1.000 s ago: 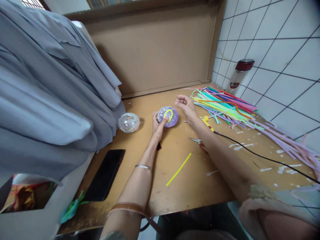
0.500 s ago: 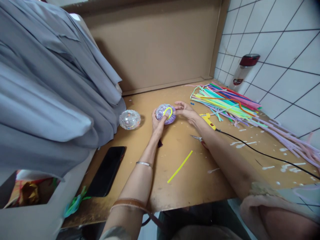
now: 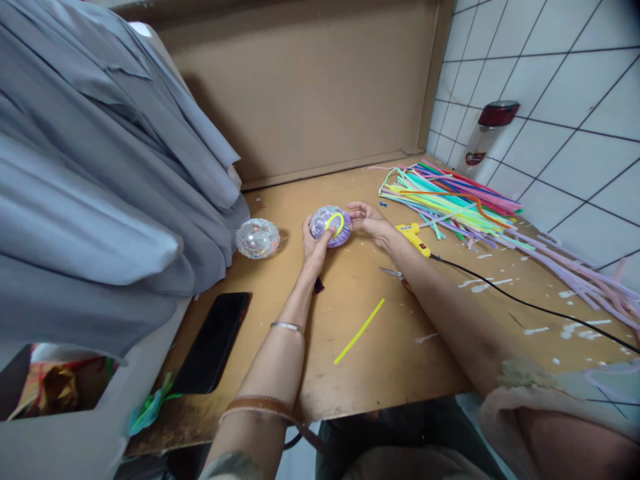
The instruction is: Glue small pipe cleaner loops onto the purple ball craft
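Observation:
My left hand (image 3: pixel 316 247) grips a small purple-and-clear ball (image 3: pixel 320 220) from its left side, the thumb lying across its front. Under that thumb, a bent loop of yellow pipe cleaner (image 3: pixel 341 219) rests against the ball. At the ball's right edge, my right hand (image 3: pixel 369 222) has its curled fingertips on the rim; the fingertips are partly hidden there. To the left stands a clear, speckled round ball (image 3: pixel 257 239). A straight yellow pipe cleaner (image 3: pixel 360 331) lies nearer to me on the table.
Beside my right forearm lie a yellow glue gun (image 3: pixel 414 239) with a black cord and scissors (image 3: pixel 393 273). Colourful pipe cleaners (image 3: pixel 450 200) are heaped at the back right, near a red-lidded bottle (image 3: pixel 487 137). A black phone (image 3: pixel 215 343) and grey cloth (image 3: pixel 100 200) are on the left.
The ball has turned very slightly in my hands, and the yellow loop stays on it. The whole view has shifted a little; otherwise things lie as before.

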`<state>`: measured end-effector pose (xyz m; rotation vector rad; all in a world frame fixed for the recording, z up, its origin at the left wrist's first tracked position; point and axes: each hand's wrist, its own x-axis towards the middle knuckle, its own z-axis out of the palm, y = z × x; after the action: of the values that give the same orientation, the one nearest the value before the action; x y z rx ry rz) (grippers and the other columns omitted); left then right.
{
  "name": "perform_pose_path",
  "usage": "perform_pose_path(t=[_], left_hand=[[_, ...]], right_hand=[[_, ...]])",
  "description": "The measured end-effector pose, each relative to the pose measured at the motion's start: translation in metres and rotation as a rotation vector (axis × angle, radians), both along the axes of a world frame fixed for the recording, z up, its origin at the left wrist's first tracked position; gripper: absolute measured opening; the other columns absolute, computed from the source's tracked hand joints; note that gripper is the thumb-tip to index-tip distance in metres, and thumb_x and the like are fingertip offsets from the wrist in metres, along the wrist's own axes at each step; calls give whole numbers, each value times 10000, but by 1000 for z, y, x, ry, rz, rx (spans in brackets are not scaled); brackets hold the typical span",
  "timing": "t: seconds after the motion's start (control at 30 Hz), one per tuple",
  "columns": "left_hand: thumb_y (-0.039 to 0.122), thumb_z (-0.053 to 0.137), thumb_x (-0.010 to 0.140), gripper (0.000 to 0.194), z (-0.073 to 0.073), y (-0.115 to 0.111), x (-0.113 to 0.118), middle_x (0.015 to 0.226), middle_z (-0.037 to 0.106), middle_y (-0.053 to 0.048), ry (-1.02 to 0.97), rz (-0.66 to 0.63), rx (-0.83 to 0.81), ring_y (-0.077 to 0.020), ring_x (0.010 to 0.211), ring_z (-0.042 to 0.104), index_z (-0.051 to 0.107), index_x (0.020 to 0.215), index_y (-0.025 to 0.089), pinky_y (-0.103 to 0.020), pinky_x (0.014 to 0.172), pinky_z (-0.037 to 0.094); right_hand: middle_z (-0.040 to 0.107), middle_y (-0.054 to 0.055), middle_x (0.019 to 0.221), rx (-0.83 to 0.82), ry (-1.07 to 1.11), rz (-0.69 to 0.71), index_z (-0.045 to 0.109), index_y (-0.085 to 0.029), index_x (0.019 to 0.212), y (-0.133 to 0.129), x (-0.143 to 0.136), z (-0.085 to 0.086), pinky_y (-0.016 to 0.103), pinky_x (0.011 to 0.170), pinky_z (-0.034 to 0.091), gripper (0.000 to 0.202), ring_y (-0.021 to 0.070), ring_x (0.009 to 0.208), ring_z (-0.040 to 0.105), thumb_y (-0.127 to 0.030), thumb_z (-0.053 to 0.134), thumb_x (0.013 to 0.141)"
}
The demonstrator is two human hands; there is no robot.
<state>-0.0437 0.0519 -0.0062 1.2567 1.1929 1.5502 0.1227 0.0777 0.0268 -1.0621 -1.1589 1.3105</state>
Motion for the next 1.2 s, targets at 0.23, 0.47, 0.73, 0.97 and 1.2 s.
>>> perform_pose_path(t=[0.23,0.47,0.73,0.97,1.2], left_hand=[[377,794,692,744,0,1,0,1378,591,-117,-16,-3,1,-293,1299,561,499,1357,225,-415,1133,425],[347,794,694,754,1,0,1,1397,586,-115,-25,3,-10,-280,1308,561,489,1371,217,-387,1140,417],[370,800,683,760,0,2,2,1397,583,-130,-24,18,-8,-285,1279,577,490,1359,212,-394,1118,435],[380,822,660,773,-3,5,1,1376,599,-127,-14,44,-2,-274,1255,595,514,1347,202,-393,1112,443],[366,824,651,759,-1,4,1,1379,592,-134,-8,57,-10,-280,1264,584,526,1327,194,-394,1117,434]], right_hand=[[642,-21,818,26,55,58,558,-252,968,-7,-2,7,473,929,518,587,211,846,626,-99,752,436],[634,-19,854,47,28,67,569,-248,945,-6,-2,5,500,961,509,593,213,895,618,-31,721,415],[653,-3,929,68,17,84,563,-246,1002,-6,-3,2,474,979,533,618,207,937,637,-99,804,452],[646,2,958,56,-12,92,538,-225,1039,-4,-3,0,441,963,544,697,198,929,638,-12,749,409],[651,14,978,55,-24,96,538,-230,1047,-1,-1,-3,431,897,554,671,194,889,636,-8,701,435]])
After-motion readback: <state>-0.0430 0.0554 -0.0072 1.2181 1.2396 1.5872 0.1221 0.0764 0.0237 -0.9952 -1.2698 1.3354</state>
